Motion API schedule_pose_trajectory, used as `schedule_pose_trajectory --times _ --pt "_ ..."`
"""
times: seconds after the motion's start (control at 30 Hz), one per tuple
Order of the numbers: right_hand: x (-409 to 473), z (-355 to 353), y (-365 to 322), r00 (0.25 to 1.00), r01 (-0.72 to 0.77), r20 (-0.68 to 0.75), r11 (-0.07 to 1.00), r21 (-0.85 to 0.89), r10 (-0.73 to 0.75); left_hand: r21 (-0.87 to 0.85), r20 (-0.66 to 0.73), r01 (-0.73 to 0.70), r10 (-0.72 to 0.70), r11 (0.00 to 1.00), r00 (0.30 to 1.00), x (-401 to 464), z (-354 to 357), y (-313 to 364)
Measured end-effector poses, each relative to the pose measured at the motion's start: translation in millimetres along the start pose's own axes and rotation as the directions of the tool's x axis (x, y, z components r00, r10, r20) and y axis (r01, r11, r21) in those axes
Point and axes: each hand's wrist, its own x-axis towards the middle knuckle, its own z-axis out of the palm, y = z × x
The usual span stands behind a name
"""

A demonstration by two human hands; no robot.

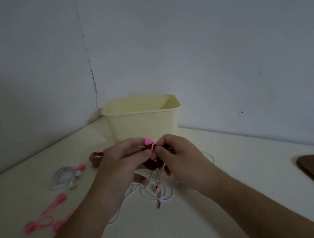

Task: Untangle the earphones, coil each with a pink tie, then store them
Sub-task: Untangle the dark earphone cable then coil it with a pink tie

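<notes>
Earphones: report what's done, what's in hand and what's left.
Done: a white coil and a brown coil lie tied on the table. In hand: the left hand and right hand fasten a pink tie around a dark coil. Left: the loose white earphones, four spare ties, and storing everything; whether the bin holds anything cannot be seen.

dark coiled earphones point(153, 163), pink tie point(151, 144)
</notes>
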Motion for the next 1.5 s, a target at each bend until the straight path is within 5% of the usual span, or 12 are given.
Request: schedule_pose_trajectory --times 0.23,0.4,0.83,1.27,1.5 --pt "1 1 5 0.995 0.086 -0.051 0.996 0.003 -0.085 -0.066 0.038 0.044 -0.041 0.997 0.998 1 -1 -1" --pt "-2 -5 -1 0.997 0.076 -0.043 0.967 0.242 -0.068 -0.205 0.066 0.064 -0.052 0.977 0.997 3 -1 -4" --pt "3 -13 0 0.993 0.075 0.069 0.959 0.272 -0.097 -0.298 -0.045 0.032 -0.048 0.954 0.998 7 1 -11" --pt "7 -17 7 0.988 0.084 0.1 0.955 0.283 -0.117 -0.232 0.033 -0.02 0.029 0.972 0.999 7 0 -14" --pt "2 -8 6 0.994 -0.006 0.104 0.902 0.432 -0.043 0.033 0.021 -0.126 0.125 0.991 0.992 2 7 -10"
